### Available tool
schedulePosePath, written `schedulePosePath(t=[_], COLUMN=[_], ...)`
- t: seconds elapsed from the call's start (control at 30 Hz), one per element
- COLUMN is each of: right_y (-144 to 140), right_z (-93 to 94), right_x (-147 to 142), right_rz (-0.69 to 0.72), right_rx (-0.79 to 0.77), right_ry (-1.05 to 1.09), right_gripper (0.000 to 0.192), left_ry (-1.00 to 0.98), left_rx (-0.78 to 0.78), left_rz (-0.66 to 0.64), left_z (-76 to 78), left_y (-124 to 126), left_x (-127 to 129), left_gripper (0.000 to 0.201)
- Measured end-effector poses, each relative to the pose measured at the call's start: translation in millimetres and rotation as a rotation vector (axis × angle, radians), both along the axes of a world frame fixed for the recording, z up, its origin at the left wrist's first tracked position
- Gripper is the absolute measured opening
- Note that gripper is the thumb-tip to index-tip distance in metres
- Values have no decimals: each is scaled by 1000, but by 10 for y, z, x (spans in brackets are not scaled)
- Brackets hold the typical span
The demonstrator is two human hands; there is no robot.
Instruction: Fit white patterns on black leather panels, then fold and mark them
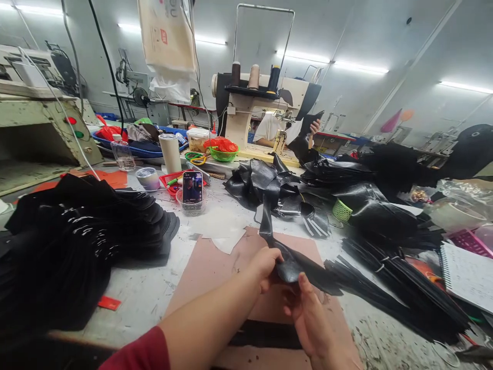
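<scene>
Sheets of stacked black leather (pixel 131 216) lie left of the pink board (pixel 200 277), a glossy black heap (pixel 265 177) crowds its far side, and over that board the left hand (pixel 265 267) pinches a curved black leather piece (pixel 290 270), seemingly unfinished (overall progress unclear), the right hand (pixel 311 313) thumbing its edge, grip uncertain.

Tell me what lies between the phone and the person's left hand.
In the head view, between the phone and the left hand lie a white sheet and, nearer the hand, part of the pink board.
</scene>
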State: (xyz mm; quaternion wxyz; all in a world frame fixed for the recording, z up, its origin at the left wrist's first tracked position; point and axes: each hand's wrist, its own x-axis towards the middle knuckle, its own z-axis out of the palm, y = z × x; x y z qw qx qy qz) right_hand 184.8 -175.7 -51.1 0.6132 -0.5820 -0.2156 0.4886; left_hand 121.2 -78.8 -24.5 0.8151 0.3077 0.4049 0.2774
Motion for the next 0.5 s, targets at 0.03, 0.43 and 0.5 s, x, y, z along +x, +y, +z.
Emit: schedulePosePath(t=[0.03, 0.43, 0.5], right_y=[55, 49, -50], right_z=[-17, 3, -67], right_x=[-26, -194, -209], right_rz=[-62, -75, 16], right_rx=[11, -271, -267], right_ry=[35, 97, -139], right_gripper=[38, 23, 23], left_ry=[51, 451, 691], left_rx=[35, 497, 908], left_rz=[-19, -290, -322], left_z=[19, -24, -92], left_y=[-26, -121, -229], left_x=[-48, -948, -1195], left_gripper=[7, 13, 16])
